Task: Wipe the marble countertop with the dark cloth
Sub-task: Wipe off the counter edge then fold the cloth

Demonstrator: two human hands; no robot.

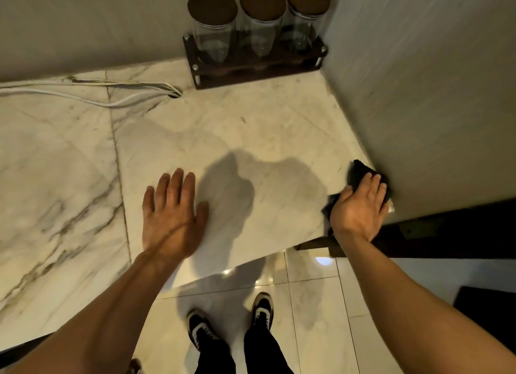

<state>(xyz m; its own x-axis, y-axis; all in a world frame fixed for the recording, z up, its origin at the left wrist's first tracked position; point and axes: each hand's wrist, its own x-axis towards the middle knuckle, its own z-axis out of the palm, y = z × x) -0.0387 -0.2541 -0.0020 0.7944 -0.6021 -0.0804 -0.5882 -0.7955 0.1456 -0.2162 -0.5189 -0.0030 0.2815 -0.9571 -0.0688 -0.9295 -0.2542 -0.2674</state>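
Observation:
The white, grey-veined marble countertop [251,128] fills the middle of the head view. My right hand [358,206] presses the dark cloth [356,171] flat on the counter's front right corner, against the side wall; most of the cloth is hidden under the palm. My left hand [170,214] lies flat on the marble near the front edge, fingers together and extended, holding nothing. A broad shadow falls on the marble between the two hands.
Three glass jars with brown lids [259,24] stand in a dark wooden rack [251,69] in the back right corner. White cables [92,93] trail along the back left. Walls bound the back and right [418,80]. Glossy floor tiles [307,290] and my shoes [261,309] show below the counter edge.

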